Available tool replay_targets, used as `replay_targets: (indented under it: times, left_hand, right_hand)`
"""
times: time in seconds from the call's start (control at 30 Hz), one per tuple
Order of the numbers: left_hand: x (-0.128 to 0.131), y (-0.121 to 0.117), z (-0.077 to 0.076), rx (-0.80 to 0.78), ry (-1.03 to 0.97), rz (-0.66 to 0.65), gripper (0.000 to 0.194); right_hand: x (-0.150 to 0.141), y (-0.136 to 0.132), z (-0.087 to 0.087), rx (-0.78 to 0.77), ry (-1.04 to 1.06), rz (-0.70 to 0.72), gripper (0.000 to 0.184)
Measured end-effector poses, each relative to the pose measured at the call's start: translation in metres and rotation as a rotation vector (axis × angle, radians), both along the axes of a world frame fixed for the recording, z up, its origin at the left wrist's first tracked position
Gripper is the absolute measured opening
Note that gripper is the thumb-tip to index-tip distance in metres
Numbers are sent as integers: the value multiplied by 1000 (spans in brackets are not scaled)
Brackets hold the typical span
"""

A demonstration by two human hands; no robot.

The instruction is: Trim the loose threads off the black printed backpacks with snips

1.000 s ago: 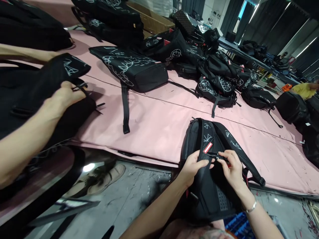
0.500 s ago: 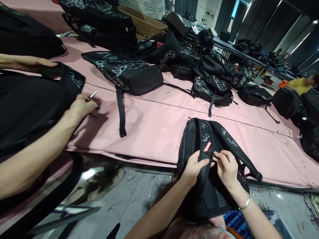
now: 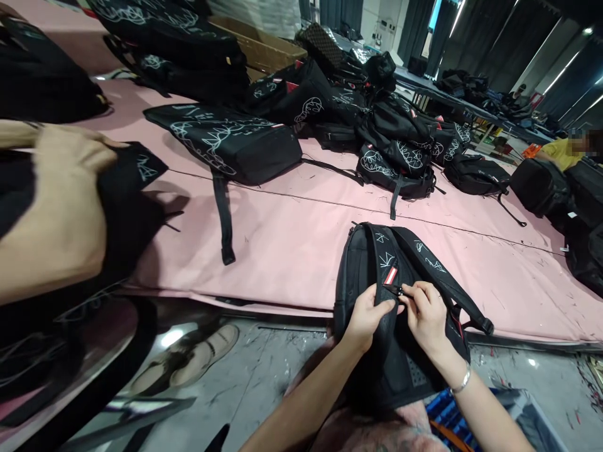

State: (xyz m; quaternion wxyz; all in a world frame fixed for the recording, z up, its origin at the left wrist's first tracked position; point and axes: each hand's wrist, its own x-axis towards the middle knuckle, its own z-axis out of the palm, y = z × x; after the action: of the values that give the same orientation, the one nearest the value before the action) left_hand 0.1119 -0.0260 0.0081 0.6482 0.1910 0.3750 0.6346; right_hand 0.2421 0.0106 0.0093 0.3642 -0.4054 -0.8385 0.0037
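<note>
A black backpack (image 3: 372, 263) with white scribble prints hangs over the near edge of the pink table (image 3: 301, 238), its lower part against my lap. My left hand (image 3: 367, 314) is closed around its shoulder strap just below a small red and white label (image 3: 391, 275). My right hand (image 3: 426, 314) pinches a small dark tool at the strap, right next to my left thumb; I cannot make out the tool. A silver bracelet sits on my right wrist.
At the left a co-worker's arm (image 3: 51, 207) handles another black backpack (image 3: 117, 201). Several more printed backpacks (image 3: 226, 141) lie across the table's far side, with a cardboard box (image 3: 259, 47) behind. A person in yellow (image 3: 563, 154) sits far right. Grey floor lies below the table edge.
My right hand drew closer to my left on the strap. The co-worker's arm swung nearer the camera and their backpack shifted. The view drifted slightly right.
</note>
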Motion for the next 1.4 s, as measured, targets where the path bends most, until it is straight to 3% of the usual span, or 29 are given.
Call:
replay_targets:
  times: [0.13,0.2,0.3,0.37,0.43,0.53,0.6,0.67,0.77,0.87,0.9,0.97,1.03,1.13,1.2,1.3,1.4]
  left_hand:
    - [-5,1,-6,-12,50,-49,38]
    - [-10,-2,-14,-34,196,-53,45]
    - [-19,-17,-26,-27,748,136,61]
    - [-20,-33,-34,168,1230,232,60]
    - [-14,-51,-45,496,1536,94,55]
    - [7,-73,-66,938,1727,-363,53]
    - [21,-80,-78,1001,1827,-569,62]
    - [27,-81,-85,941,1931,-654,70]
    - [10,-72,-78,973,1990,-691,72]
    - [-27,-53,-55,1028,2031,-701,64]
    - [-39,-46,-44,1001,2069,-704,60]
    - [-57,-34,-23,802,2182,-657,52]
    - [-60,-27,-4,614,2169,-604,39]
    - [-39,-25,11,598,1728,-564,28]
    - [-18,-27,10,532,1436,-392,26]
    - [7,-30,2,391,1209,-140,23]
    - [16,-32,-2,317,1073,-128,20]
  right_hand:
    - [0,-4,2,-120,118,55,16]
    - [7,-5,5,-220,227,121,13]
    - [38,5,9,-363,337,100,16]
    - [76,19,8,-446,402,-22,21]
    - [124,34,3,-535,496,-155,28]
    - [190,47,-10,-736,530,-253,39]
    - [219,45,-19,-866,506,-215,39]
    - [232,34,-28,-974,489,-146,39]
    - [228,14,-40,-1052,522,-61,44]
    - [206,-1,-50,-1064,587,-22,46]
    - [196,-4,-53,-1069,605,-9,45]
    - [170,-10,-58,-1089,632,27,43]
    - [141,-17,-61,-1119,644,74,41]
    - [97,-34,-60,-1117,665,130,39]
    - [76,-47,-55,-1078,705,149,39]
    - [60,-63,-45,-1033,718,157,38]
    - [57,-73,-35,-975,663,162,34]
